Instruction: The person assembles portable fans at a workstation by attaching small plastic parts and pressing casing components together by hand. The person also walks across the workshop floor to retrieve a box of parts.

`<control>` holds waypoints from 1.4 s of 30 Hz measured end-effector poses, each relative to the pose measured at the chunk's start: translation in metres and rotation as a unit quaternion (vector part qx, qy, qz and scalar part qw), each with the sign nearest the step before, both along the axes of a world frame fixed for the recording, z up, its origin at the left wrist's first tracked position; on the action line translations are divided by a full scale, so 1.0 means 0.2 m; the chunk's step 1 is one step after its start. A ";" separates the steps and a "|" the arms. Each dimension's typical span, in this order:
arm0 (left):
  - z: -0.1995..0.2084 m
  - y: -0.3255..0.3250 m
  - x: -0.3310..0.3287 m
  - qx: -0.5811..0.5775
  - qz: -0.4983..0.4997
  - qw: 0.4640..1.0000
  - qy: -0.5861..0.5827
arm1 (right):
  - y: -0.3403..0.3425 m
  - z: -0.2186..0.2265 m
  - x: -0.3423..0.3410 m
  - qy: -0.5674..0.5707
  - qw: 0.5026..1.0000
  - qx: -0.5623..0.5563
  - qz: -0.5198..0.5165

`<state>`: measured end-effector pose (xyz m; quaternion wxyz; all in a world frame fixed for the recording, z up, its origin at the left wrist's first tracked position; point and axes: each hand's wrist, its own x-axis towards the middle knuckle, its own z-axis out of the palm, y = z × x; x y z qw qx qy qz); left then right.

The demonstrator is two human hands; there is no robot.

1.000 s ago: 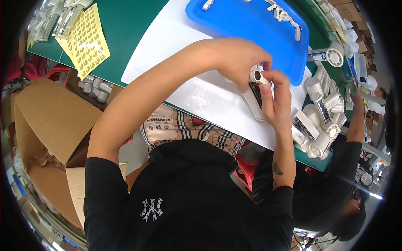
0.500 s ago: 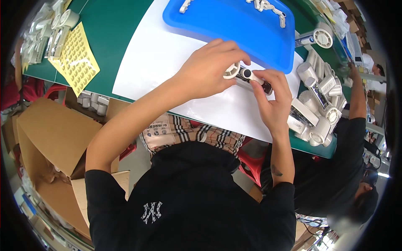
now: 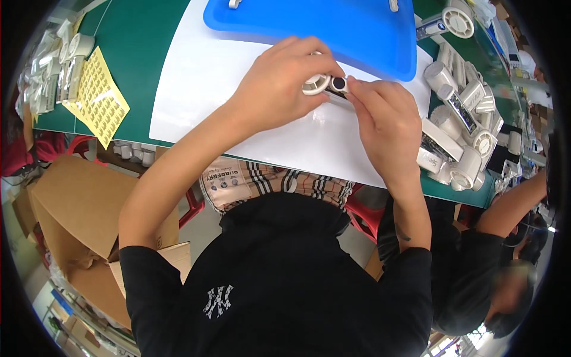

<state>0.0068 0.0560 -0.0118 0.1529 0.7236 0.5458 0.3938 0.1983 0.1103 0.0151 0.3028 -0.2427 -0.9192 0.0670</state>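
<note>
A small white handheld fan [image 3: 314,85] with a round slatted head is held between my two hands over the white sheet [image 3: 196,89]. My left hand [image 3: 284,80] is wrapped around the head end, its fingers closed. My right hand [image 3: 388,113] pinches the handle end with thumb and fingertips, close beside a round white part with a dark centre [image 3: 339,84]. Most of the handle is hidden behind the right fingers. Just beyond my hands lies a blue tray [image 3: 333,44] with a few small white pieces in it.
More white fans [image 3: 458,119] are heaped at the right, and one fan [image 3: 457,22] lies beside the tray. A yellow sticker sheet [image 3: 101,98] lies on the green table at left, near bagged fans [image 3: 62,68]. An open cardboard box [image 3: 77,208] stands below left. A co-worker's arm [image 3: 514,202] is at right.
The view has shifted, so the tray sits higher in it. My right fingers have closed further over the fan's handle, hiding its dark end. The co-worker's arm has moved lower.
</note>
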 end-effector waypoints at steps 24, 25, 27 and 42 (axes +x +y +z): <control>0.02 -0.08 0.12 -0.010 0.056 0.992 0.116 | 0.02 -0.17 0.10 -0.029 0.984 -0.137 0.108; 0.01 -0.07 0.12 0.002 0.059 0.992 0.109 | 0.02 -0.15 0.09 -0.017 0.980 -0.172 0.094; 0.00 -0.10 0.14 -0.013 0.073 0.992 0.100 | 0.01 -0.16 0.10 -0.002 0.966 -0.246 0.082; 0.14 -0.18 -0.14 -0.022 -0.083 0.995 -0.057 | 0.08 0.02 0.10 0.091 0.857 -0.506 0.047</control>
